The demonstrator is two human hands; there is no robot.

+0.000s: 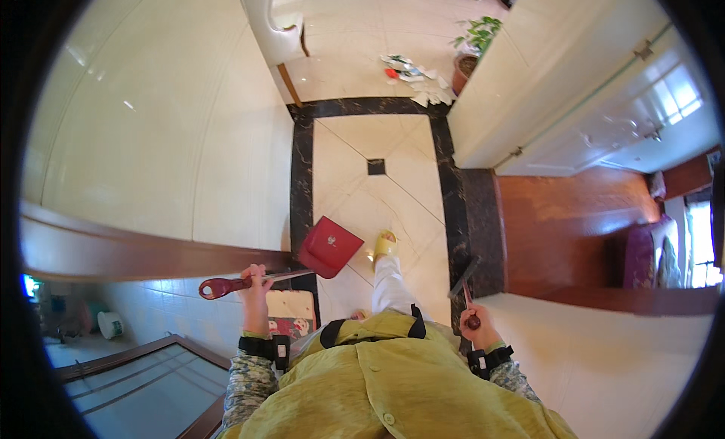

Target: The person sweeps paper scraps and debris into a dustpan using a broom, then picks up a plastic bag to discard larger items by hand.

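Note:
My left hand (256,297) grips the handle of a red long-handled dustpan (330,247). Its pan hangs ahead of me, near the black border of the tiled floor, with its flat back towards me. In my right hand (484,325) is the dark red handle of a floor sweeping tool (467,276). The tool's narrow grey head is blurred, over the dark strip beside the doorway on the right; I cannot tell its exact kind. Farther ahead, a scattered heap of crumpled paper and scraps (416,76) lies on the floor, with a red piece among them.
A potted plant (465,68) stands right of the heap, and a white chair (277,28) is at the far left. White walls flank the passage. An open white door (617,127) and a wood-floored room (558,229) are to the right. A patterned mat (291,303) lies at left.

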